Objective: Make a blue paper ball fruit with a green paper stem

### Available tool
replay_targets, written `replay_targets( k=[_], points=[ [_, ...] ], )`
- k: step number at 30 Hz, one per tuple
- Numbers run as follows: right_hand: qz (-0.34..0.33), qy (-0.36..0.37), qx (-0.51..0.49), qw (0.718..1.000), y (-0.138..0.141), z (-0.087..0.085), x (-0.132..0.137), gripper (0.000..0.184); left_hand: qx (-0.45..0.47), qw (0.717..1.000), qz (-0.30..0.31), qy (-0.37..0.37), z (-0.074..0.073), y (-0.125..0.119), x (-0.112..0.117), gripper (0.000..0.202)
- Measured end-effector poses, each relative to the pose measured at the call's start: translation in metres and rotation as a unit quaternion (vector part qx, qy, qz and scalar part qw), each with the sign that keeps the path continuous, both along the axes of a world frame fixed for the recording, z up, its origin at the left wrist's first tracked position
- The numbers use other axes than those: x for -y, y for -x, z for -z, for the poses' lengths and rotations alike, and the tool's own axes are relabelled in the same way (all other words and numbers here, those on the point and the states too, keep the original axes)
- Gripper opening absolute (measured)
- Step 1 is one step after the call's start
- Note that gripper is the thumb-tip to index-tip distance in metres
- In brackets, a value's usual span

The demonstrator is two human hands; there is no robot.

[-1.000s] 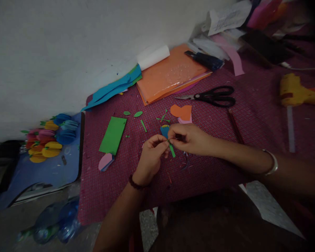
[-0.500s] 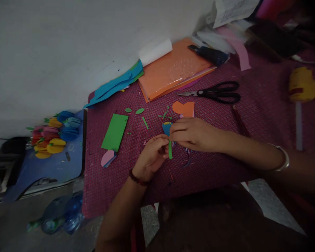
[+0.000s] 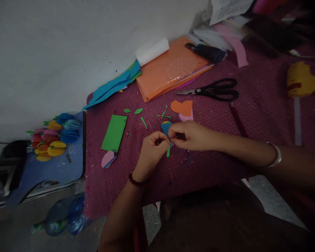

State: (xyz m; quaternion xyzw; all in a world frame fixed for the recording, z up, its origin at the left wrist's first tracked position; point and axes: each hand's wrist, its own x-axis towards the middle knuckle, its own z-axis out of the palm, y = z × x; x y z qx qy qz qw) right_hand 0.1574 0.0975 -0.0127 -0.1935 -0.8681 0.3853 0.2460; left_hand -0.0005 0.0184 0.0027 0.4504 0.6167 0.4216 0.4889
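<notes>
Beneath the left hand (image 3: 152, 150) and right hand (image 3: 193, 136) spreads the checked counter (image 3: 107, 192); bottles (image 3: 76, 218), contents indistinct, lie beyond its edge, left of the left hand. Both hands are pinched closed, tips meeting on a narrow green strip (image 3: 168, 151), its long axis running from the fingertips toward the counter's near edge, its free end nearer the left hand.

We have room to slide our left hand (image 3: 152, 150) across the checked tablecloth (image 3: 130, 150) as far as the green sheet (image 3: 114, 132). Beyond our right hand (image 3: 190, 135), the orange cutout (image 3: 183, 106) and scissors (image 3: 215, 91) obstruct us; rightward, the pencil (image 3: 238, 119), then the glue gun (image 3: 300, 82).
</notes>
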Motion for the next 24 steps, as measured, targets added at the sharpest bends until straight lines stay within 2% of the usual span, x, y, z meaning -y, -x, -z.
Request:
replay_targets(
  k=[6, 10, 18, 24],
  points=[
    [0.02, -0.062, -0.018, 0.998, 0.0, 0.001, -0.002, 0.009, 0.027, 0.999, 0.009, 0.025, 0.004, -0.004, 0.0, 0.016],
    [-0.005, -0.125, 0.011, 0.992, -0.003, -0.005, -0.003, 0.01, 0.067, 0.997, -0.007, 0.042, 0.006, -0.005, -0.001, 0.011],
    [-0.017, -0.273, 0.091, 0.958, -0.006, -0.013, 0.004, 0.016, 0.12, 0.989, -0.059, 0.065, 0.011, -0.006, -0.003, 0.01],
    [-0.014, -0.328, 0.14, 0.934, -0.007, -0.02, 0.009, 0.016, 0.132, 0.989, -0.05, 0.047, 0.006, -0.008, -0.003, 0.014]
  ],
)
